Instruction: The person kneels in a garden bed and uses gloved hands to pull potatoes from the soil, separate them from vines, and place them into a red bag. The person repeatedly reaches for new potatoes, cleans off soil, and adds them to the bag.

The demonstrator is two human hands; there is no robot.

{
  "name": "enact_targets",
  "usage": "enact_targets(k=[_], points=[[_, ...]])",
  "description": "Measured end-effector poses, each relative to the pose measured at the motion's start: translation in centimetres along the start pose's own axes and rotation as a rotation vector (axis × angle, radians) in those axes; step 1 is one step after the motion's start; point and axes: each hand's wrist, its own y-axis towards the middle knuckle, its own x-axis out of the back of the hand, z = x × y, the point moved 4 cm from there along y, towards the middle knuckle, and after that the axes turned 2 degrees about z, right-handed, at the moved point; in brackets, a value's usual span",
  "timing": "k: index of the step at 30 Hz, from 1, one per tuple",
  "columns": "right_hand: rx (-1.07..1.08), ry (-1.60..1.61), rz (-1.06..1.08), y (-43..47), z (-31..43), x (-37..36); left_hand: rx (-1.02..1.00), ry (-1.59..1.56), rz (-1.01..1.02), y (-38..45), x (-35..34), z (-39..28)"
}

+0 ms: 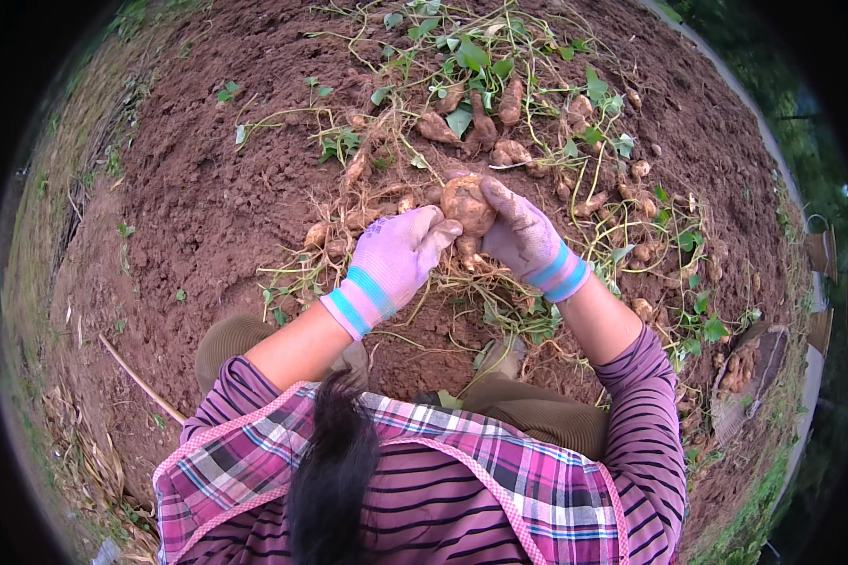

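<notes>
Both my hands wear soiled pink-purple knit gloves with blue cuff bands. Between them is a large round sweet potato (466, 203), tan with soil on its skin. My right hand (521, 227) grips its right side, thumb laid over the top edge. At its lower left, the thumb and fingers of my left hand (408, 244) are pinched together against it; what lies between those fingertips is hidden. A narrower root (468, 253) shows just below the round one. Under my hands are cut vines (516, 300) and more sweet potatoes, one of them (316, 236) left of my left hand.
Several sweet potatoes (510, 102) lie ahead among leafy vines (473, 56). More roots (644, 252) are scattered to the right. A sack (738, 395) holding sweet potatoes stands at far right. A thin stick (141, 378) lies at left on loose brown soil (205, 176). Dry leaves (85, 445) are at lower left.
</notes>
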Motion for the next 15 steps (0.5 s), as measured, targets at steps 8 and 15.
enact_targets(k=[8,15], points=[[0.059,-0.013,-0.348,-9.9,-0.1,7.9,-0.174,0.036,0.138,-0.9,-0.1,-1.4],[0.881,-0.153,-1.245,-42.0,10.9,17.1,-0.157,0.112,0.216,-1.4,1.1,-2.3]])
